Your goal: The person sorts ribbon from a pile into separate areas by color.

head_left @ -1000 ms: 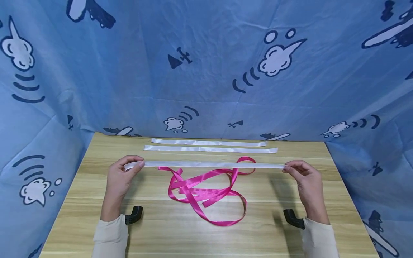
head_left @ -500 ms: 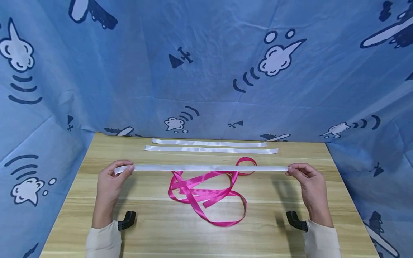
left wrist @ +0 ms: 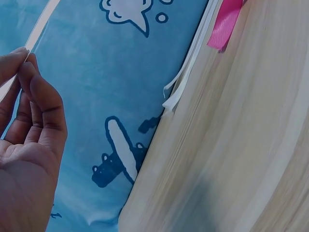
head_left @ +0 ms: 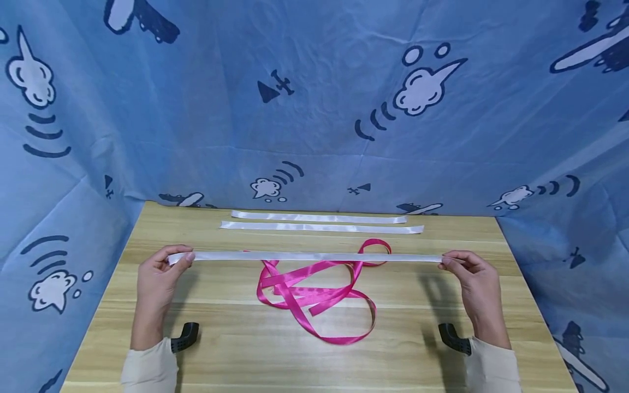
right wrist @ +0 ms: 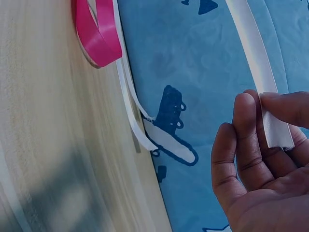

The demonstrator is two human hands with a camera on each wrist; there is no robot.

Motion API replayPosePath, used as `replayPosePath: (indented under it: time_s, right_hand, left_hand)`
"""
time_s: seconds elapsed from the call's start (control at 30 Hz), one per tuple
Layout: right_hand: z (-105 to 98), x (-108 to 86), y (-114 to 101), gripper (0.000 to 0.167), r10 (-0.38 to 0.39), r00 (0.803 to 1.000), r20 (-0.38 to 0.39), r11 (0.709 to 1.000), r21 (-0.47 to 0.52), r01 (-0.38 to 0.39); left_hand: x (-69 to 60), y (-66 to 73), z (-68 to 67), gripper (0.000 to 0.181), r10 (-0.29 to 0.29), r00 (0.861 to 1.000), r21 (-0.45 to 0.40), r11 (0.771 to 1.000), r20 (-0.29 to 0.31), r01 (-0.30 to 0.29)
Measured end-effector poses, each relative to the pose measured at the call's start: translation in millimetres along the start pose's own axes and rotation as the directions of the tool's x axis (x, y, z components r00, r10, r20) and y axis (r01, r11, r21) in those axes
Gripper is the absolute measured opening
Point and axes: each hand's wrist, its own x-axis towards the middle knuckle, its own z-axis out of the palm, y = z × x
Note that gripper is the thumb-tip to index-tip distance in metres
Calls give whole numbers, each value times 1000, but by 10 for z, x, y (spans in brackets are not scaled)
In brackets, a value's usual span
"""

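Your L grip (head_left: 159, 275) pinches one end of the held white ribbon (head_left: 314, 256) btwn thumb & fingers; your R grip (head_left: 479, 278) pinches the other end the same way. Ribbon's taut & approx level, held up off the worktop (head_left: 245, 363), spanning the gap btwn your hands. A short tail sticks out past your L thumb; in the R wrist view the cut end pokes past your R thumb, over the fingers.

In the head view, the ribbon crosses the upper part of the pink ribbon (head_left: 307, 295), which lies on the worktop in loose loops, approx mid, btwn your forearms. Behind it, nr the back edge, 2 more strips lie flat, approx parallel: the nearer white strip (head_left: 321, 227) & the rear white strip (head_left: 319, 218), just beside each other, nearer one a bit longer.

Blue cloth (head_left: 314, 120) w/ dark & white prints stands at the back & both sides. Black wrist pieces (head_left: 185, 337) jut inward at both of your cuffs; pale sleeves (head_left: 151, 368) too.
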Motion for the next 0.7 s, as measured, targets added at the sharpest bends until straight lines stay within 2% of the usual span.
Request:
replayPosePath:
  time_s: [0.17, 0.4, 0.57, 0.7]
  right_hand:
    - [-21, -7, 9, 11, -4, 1000, 13, 1000, 12, 4]
    - [-28, -12, 22, 4, 0, 1000, 7, 999, 52, 0]
    - [-19, -7, 21, 9, 3, 1000, -4, 997, 73, -3]
    - [-9, 0, 13, 3, 20, 999, -30, 997, 72, -17]
  left_hand:
    - [-1, -3, -38, 11, -4, 1000, -16, 1000, 0, 4]
    - [-8, -3, -67, 12, 10, 1000, -61, 998, 5, -9]
    - [-10, 3, -68, 13, 24, 1000, -86, 996, 15, -22]
    - [-11, 9, -69, 13, 35, 999, -95, 995, 12, -34]
